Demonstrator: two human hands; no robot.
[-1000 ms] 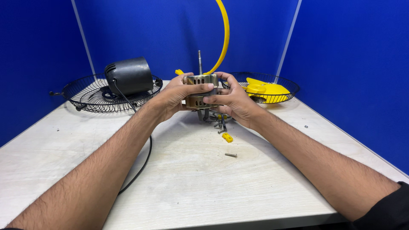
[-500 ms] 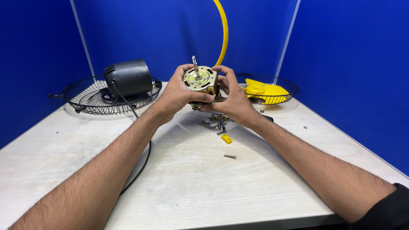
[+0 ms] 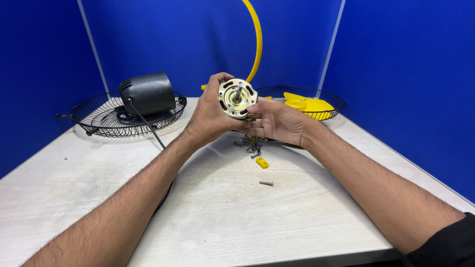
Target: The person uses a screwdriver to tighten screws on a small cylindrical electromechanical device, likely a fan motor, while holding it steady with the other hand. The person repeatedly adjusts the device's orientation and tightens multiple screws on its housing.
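Motor (image 3: 237,98), round, brass-coloured, shaft toward the camera: held above the table (image 3: 74,198) at centre, left hand (image 3: 210,116) wrapped round its 9 o'clock side, right hand (image 3: 279,121) gripping its 4 o'clock edge with the fingers closed on it. Below the hands at 6 o'clock: loose screws (image 3: 250,145), a small yellow clip (image 3: 262,162), one single screw (image 3: 266,183). At 10 o'clock, black housing (image 3: 147,93) on a wire grille (image 3: 94,116); at 2 o'clock, second grille (image 3: 331,99) holding yellow blades (image 3: 307,104).

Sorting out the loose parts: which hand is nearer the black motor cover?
Left. The left hand grips the motor just right of the black motor cover; the right hand is farther right.
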